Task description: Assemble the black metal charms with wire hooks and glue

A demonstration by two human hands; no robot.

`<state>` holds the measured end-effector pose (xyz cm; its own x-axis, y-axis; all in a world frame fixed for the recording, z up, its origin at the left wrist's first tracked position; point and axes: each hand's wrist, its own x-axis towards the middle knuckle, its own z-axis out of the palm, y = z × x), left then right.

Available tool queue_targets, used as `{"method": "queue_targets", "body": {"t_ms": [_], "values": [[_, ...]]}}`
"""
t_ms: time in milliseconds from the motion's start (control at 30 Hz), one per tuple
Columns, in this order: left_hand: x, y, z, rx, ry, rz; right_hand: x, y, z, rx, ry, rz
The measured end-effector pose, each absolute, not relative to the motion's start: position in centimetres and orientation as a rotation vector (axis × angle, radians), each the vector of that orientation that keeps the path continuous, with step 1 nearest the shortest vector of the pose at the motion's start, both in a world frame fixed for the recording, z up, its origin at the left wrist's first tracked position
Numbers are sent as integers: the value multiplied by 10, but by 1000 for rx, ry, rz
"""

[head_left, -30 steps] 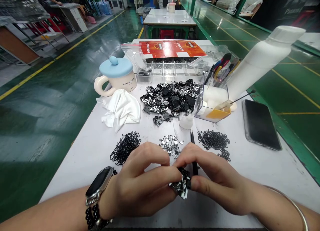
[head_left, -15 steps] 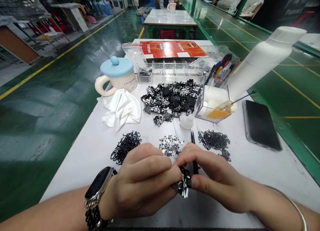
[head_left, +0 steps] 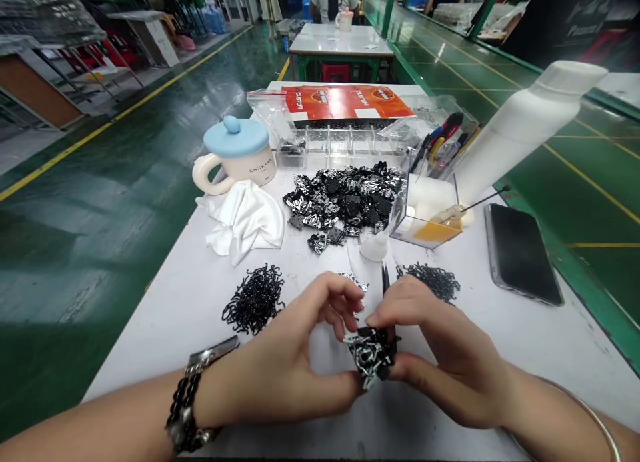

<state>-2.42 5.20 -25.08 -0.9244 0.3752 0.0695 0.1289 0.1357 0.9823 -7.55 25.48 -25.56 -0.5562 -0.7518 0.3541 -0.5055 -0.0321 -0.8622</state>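
Observation:
A small black plastic part with a silver metal pattern (head_left: 371,355) is held low over the near side of the table. My right hand (head_left: 445,349) pinches its right side between thumb and index finger. On its left, my left hand (head_left: 300,355) has the thumb at the lower corner and curled fingertips at the upper edge. Beyond the hands lie small silver metal pieces (head_left: 361,287), partly hidden, and dark tweezers (head_left: 385,279). Piles of small black hooked pieces lie to the left (head_left: 254,299) and, partly covered, to the right (head_left: 433,281).
A heap of black-and-silver parts (head_left: 345,199) fills the middle, with a white dropper bottle (head_left: 374,247) before it. Around it are a lidded mug (head_left: 240,159), white cloth (head_left: 245,222), clear tool box (head_left: 425,229), leaning white bottle (head_left: 530,129), phone (head_left: 523,252) and divided tray (head_left: 340,142).
My left hand has opened from a closed grip over the part and turned, its thumb and fingers now around the left side. More of the part's patterned face shows. My right hand keeps its pinch.

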Motion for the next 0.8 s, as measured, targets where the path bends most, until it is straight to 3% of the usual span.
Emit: {"method": "queue_targets", "body": {"t_ms": [100,200,433,600,733,800], "values": [[-28,49,-253,315,1466,2022,-76,257,-257,-1362,2094,-1626],[-31,48,-255,215,1111,2148,-75,257,-258,-1308,2070,-1670],[-28,52,-257,149,1088,2225,-73,254,-262,-1142,1928,-1732],[-26,56,-254,231,1056,2257,-81,262,-257,-1170,1815,-1592],[-14,62,-251,372,1206,2077,-90,261,-254,-1121,1968,-1607],[-8,66,-253,458,1259,1967,-92,251,-254,-1110,2143,-1447]]}}
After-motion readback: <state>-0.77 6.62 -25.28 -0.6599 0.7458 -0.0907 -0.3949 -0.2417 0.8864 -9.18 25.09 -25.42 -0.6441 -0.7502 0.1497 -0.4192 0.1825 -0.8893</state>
